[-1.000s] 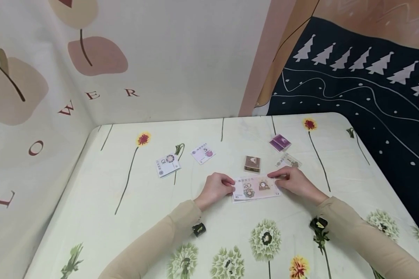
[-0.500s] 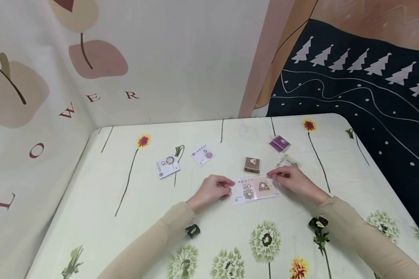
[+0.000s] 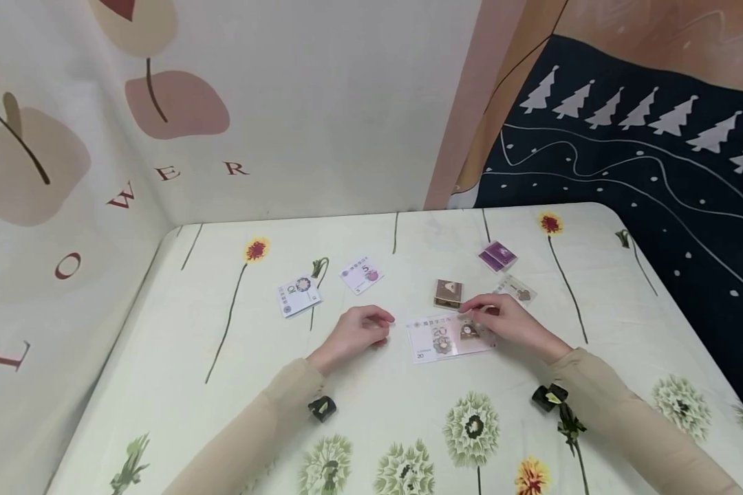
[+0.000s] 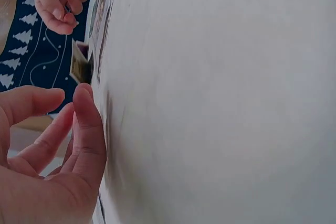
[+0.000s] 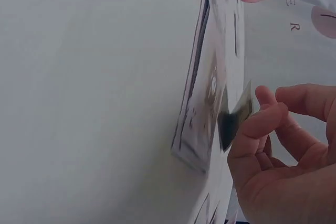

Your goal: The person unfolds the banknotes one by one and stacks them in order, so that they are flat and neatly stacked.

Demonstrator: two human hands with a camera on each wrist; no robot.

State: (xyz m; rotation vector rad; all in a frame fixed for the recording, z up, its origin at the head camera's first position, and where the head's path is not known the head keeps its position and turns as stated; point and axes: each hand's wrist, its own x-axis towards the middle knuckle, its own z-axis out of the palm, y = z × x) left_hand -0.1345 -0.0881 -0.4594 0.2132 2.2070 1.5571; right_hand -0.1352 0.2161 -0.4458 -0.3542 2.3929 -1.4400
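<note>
Note (image 3: 444,342): on the table (image 3: 371,426) between the hands, right end partly hidden by the right hand
Left hand (image 3: 354,335): loosely bent, holding nothing, just beside the note's left end
Right hand (image 3: 512,321): loosely curled, nothing visibly gripped
Brown card (image 3: 448,293): near right fingertips, contact unclear

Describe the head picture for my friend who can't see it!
A paper note marked 20 lies on a flowery tablecloth, a person's left hand beside it, the right hand over its right end. Five other notes are farther back.
</note>
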